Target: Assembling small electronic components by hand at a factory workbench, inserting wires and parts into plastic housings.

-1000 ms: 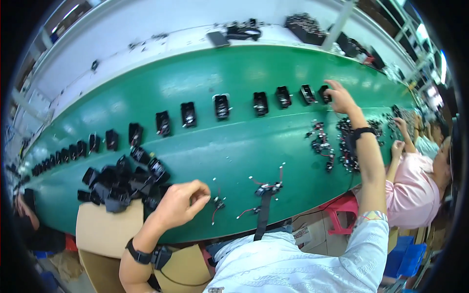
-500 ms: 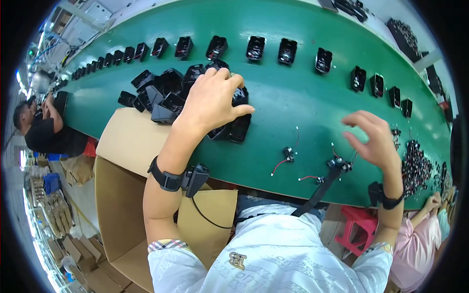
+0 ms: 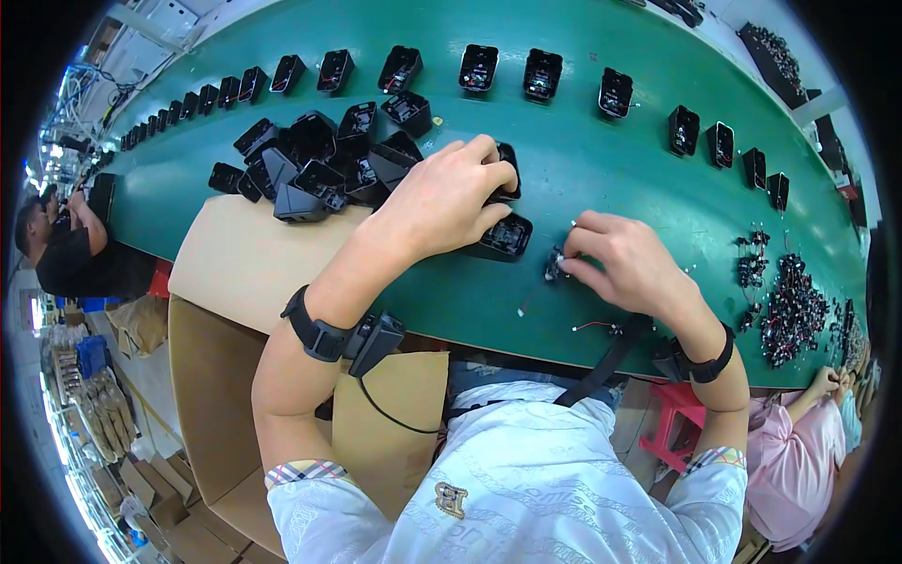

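Observation:
My left hand (image 3: pixel 446 202) is curled over a black open-topped plastic housing (image 3: pixel 510 167), gripping its near side; the fingers hide part of it. Just below the thumb lies another black housing (image 3: pixel 507 235), its open side up. To the right, my right hand (image 3: pixel 620 258) pinches a small dark electronic part with thin wires (image 3: pixel 554 264) close to the table surface. A heap of similar black housings (image 3: pixel 305 141) lies to the left of my left hand.
Black housings (image 3: pixel 479 68) stand in a long row across the green table (image 3: pixel 583 141). Small wired parts (image 3: pixel 794 310) are piled at right. An open cardboard box (image 3: pixel 216 376) sits at the lower left. A pink stool (image 3: pixel 672 423) and other people flank the table.
My left hand has moved right with a housing, away from the heap. The right hand has come left and down and taken hold of a small wired part.

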Available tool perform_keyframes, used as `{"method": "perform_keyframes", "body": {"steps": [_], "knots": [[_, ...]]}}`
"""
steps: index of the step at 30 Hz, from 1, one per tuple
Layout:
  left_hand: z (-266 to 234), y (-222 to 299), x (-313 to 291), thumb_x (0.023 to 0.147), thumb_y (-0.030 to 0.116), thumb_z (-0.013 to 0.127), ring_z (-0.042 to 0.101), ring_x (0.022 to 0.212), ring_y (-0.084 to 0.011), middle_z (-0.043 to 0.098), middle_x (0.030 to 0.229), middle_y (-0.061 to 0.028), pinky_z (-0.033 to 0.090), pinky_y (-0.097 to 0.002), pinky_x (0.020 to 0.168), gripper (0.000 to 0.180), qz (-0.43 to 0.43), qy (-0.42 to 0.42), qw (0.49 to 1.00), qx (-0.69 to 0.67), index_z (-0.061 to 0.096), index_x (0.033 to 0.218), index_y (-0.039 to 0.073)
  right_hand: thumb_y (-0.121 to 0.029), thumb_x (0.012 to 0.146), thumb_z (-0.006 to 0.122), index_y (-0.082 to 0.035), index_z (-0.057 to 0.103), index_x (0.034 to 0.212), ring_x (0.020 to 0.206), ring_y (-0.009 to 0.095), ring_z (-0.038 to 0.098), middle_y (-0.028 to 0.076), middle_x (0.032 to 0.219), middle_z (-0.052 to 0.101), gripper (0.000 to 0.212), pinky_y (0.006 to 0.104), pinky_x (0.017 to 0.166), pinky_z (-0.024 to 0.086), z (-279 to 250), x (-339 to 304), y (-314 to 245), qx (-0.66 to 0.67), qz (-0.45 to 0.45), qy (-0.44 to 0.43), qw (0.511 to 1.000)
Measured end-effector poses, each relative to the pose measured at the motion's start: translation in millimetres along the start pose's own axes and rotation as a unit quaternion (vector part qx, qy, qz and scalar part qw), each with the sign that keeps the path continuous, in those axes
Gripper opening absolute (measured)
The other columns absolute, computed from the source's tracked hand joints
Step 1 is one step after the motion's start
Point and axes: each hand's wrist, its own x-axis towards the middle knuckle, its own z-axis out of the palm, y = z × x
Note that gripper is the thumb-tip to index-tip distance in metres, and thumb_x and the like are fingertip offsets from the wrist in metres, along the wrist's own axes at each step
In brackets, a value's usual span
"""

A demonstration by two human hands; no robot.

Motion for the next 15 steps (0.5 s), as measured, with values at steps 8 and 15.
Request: {"method": "perform_keyframes", "body": {"steps": [8, 15], "knots": [[-5, 11, 7, 0.076, 0.016, 0.086, 0.063, 0.091, -0.0318, 0.056, 0.097, -0.0111, 0.053, -0.0428, 0.08, 0.028, 0.051, 0.103, 0.992, -0.053, 0.063, 0.087, 0.005, -0.003, 0.076, 0.069, 0.0, 0.054, 0.07, 0.069, 0.022, 0.064, 0.012, 0.094, 0.066, 0.016, 0.0338, 0.061, 0.051, -15, 3, 15, 0.134, 0.014, 0.091, 0.987], [-3, 32, 5, 0.073, 0.007, 0.081, 0.067, 0.095, -0.0288, 0.056, 0.117, -0.0136, 0.054, -0.0379, 0.081, 0.023, 0.069, 0.136, 0.979, -0.135, 0.059, 0.08, 0.004, -0.002, 0.084, 0.075, 0.001, 0.06, 0.088, 0.082, 0.012, 0.068, 0.011, 0.097, 0.071, 0.016, 0.0267, 0.074, 0.057, -30, 4, 21, 0.311, 0.061, 0.123, 0.941]]}}
